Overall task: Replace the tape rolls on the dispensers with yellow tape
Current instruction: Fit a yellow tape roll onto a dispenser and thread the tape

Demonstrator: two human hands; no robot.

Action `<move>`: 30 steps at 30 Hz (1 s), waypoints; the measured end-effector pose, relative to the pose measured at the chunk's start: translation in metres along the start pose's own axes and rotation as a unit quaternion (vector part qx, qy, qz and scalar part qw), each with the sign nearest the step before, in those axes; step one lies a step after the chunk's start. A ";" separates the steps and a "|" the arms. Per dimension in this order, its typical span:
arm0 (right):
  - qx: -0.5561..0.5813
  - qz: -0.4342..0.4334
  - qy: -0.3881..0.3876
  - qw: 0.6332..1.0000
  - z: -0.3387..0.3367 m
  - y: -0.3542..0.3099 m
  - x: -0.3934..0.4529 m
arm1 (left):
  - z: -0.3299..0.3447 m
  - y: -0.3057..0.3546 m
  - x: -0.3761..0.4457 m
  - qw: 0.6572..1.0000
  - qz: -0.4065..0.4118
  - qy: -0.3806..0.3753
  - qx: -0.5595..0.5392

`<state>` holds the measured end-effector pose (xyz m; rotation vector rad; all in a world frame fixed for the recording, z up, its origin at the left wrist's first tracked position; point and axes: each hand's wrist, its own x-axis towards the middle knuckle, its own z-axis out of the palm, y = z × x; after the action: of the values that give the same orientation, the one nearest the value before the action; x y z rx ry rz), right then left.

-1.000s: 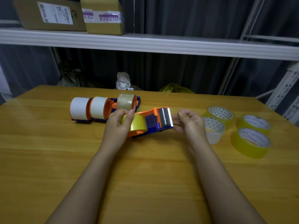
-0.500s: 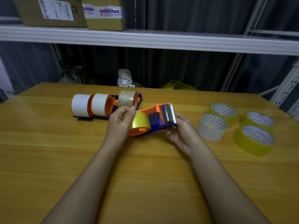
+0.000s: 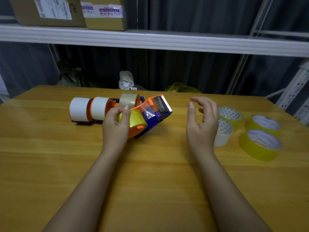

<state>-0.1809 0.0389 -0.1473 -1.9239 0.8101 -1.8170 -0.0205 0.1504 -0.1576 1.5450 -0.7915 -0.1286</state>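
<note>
An orange and blue tape dispenser (image 3: 151, 113) lies mid-table with a yellow tape roll (image 3: 135, 120) mounted on it and tape running up to its serrated blade. My left hand (image 3: 116, 124) grips that yellow roll, thumb on top. Off to the dispenser's right, my right hand (image 3: 201, 121) hovers with fingers spread, holding nothing. Behind my left hand lie further dispensers: two with white rolls (image 3: 78, 111) (image 3: 99, 108) and one with a clear brownish roll (image 3: 129, 100). Three loose yellow rolls (image 3: 260, 144) (image 3: 264, 123) (image 3: 231, 115) and a white roll (image 3: 223, 135) sit at the right.
The wooden table (image 3: 150, 173) spreads wide in front of my arms. A white shelf (image 3: 150, 41) with two cardboard boxes (image 3: 50, 10) hangs above the far edge. Bags sit on the floor behind the table, and a metal rack stands at the far right.
My right hand let go of the dispenser's blade end and drew back to the right, opening. The dispenser's blade end now tilts upward. My left hand stays on the yellow roll.
</note>
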 end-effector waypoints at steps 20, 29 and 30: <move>-0.048 0.066 -0.159 0.984 0.007 -0.005 -0.013 | 0.005 -0.002 0.000 0.983 0.143 0.040 0.108; 0.159 0.221 -0.188 0.944 0.006 -0.019 -0.007 | 0.004 0.000 -0.002 0.957 0.195 0.053 0.206; 0.172 0.226 -0.186 0.941 0.005 -0.020 -0.007 | 0.004 0.001 -0.002 0.955 0.199 0.055 0.211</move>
<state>-0.1726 0.0577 -0.1405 -1.6163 0.6785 -1.1824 -0.0244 0.1481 -0.1585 1.7353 -1.0718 0.4473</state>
